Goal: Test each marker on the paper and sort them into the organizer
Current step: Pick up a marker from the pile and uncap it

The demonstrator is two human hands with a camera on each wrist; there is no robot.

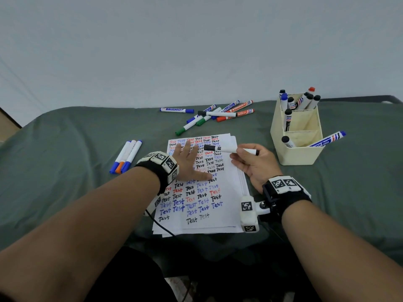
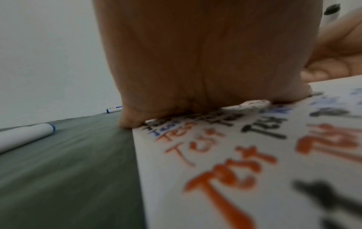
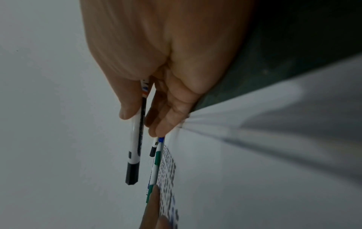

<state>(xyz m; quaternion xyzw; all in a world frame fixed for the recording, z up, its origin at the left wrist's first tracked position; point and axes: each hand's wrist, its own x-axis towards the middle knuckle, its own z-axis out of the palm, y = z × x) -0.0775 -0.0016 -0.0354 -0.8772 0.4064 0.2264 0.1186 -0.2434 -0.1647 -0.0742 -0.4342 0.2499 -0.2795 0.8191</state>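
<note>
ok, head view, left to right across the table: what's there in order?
Three markers lying side by side → left hand flat on the paper → black-capped marker held by the right hand → cream organizer.

Held marker (image 1: 231,149): white barrel, black cap on, near level above the paper's upper right — pinched in right hand (image 1: 254,164)
Paper (image 1: 226,214): white stack, rows of "Test" in black, blue, red; flat on green cloth
Organizer (image 1: 294,155): cream, three compartments, markers standing in each
Loose markers (image 1: 214,114): pile behind paper — three more (image 1: 126,156) lie side by side at its left
</note>
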